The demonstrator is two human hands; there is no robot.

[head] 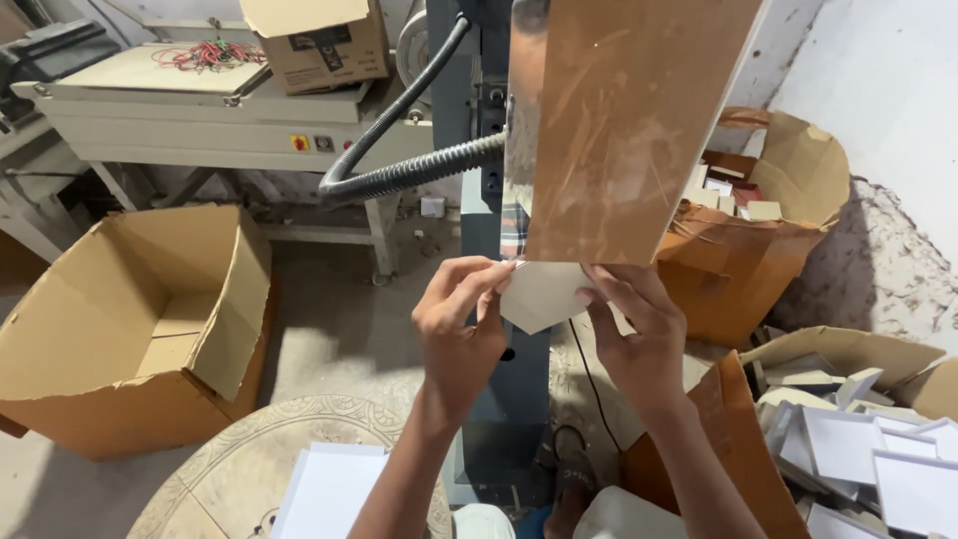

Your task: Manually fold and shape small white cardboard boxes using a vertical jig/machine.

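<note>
I see both hands raised in front of a grey machine column [499, 329], under the lower edge of a scratched brown plate [629, 120] mounted on it. Left hand [457, 324] and right hand [631, 334] pinch a white card blank [542, 294] between thumb and fingertips, one at each side; both are closed on it, not flat. The blank is a flat angular piece, held face toward me; its long axis runs roughly left-right, and one corner points down. Its top edge meets the bottom edge of the plate; I cannot tell whether they touch. Packages: a large open brown carton [130, 319] sits on the floor at lower left, flaps up, a loose cardboard piece inside. A smaller brown carton [324, 45] stands on the beige bench [220, 115] at the back, with a dark rectangular label on its front face; red wires [205, 55] lie just beside it on the bench top. The bench front carries a small yellow square sign with a red button [298, 143] and a dark square beside it. Behind the plate, at right, a brown bin [788, 190] holds white offcuts. At lower right, an open carton [848, 349] holds stacked white trays [858, 449]. A white sheet stack [324, 489] lies on a round patterned top [230, 469] at the bottom edge. A ribbed black hose [419, 170] curves into the column.
</note>
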